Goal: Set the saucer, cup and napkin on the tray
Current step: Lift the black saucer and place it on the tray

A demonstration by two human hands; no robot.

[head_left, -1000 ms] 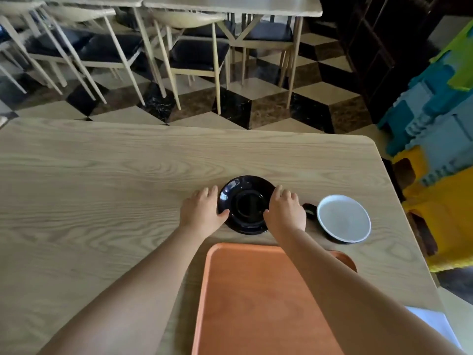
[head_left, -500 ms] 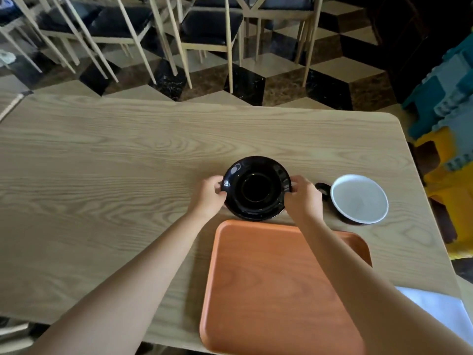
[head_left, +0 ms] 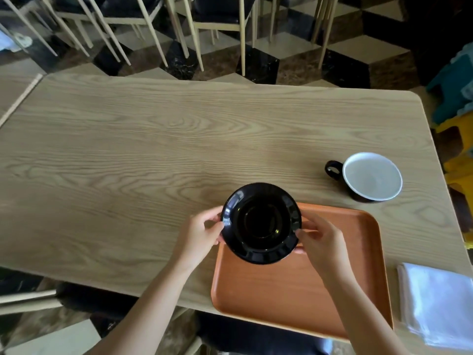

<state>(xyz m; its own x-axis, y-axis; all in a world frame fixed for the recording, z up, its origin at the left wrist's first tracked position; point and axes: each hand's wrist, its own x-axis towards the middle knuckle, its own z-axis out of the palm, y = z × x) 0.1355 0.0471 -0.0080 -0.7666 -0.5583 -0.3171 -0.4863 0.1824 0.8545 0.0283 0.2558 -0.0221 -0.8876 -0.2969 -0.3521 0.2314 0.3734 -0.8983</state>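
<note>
A glossy black saucer (head_left: 261,222) is held level above the far left corner of the orange tray (head_left: 294,290). My left hand (head_left: 198,235) grips its left rim and my right hand (head_left: 320,242) grips its right rim. A black cup (head_left: 368,179) with a white inside stands on the table beyond the tray's far right corner, its handle pointing left. A folded white napkin (head_left: 437,303) lies on the table to the right of the tray.
The light wooden table (head_left: 153,149) stretches wide to the left and far side. The tray's near edge overhangs the table's front edge. Chairs (head_left: 217,19) stand on the chequered floor beyond, and coloured plastic stools (head_left: 455,98) are stacked at the right.
Both hands have lifted the saucer off the table and brought it toward me, over the tray's far left corner. The cup, uncovered by my right hand, shows fully.
</note>
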